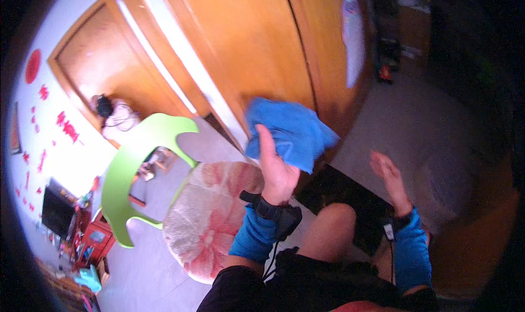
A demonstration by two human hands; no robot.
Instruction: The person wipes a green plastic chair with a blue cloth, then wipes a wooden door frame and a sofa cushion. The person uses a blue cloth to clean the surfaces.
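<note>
My left hand (pixel 279 176) holds a blue cloth (pixel 287 127), its thumb lying over the near side and the other fingers hidden beneath. The cloth hangs in front of an orange-brown wooden door panel (pixel 262 45), close to its lower part; whether the two touch I cannot tell. Off to the right, my right hand (pixel 387 172) is raised with nothing in it, fingers extended and the thumb side not clearly seen. Both forearms wear blue sleeves, and a black strap with a device sits on the left wrist.
A green-backed chair (pixel 119 180) with a pink floral cushion (pixel 213 217) stands by my left arm. A dark mat (pixel 348 201) lies on the floor near my knee. Farther left are a red cabinet (pixel 96 242) and a television (pixel 59 209). Dim shelving (pixel 385 33) is at upper right.
</note>
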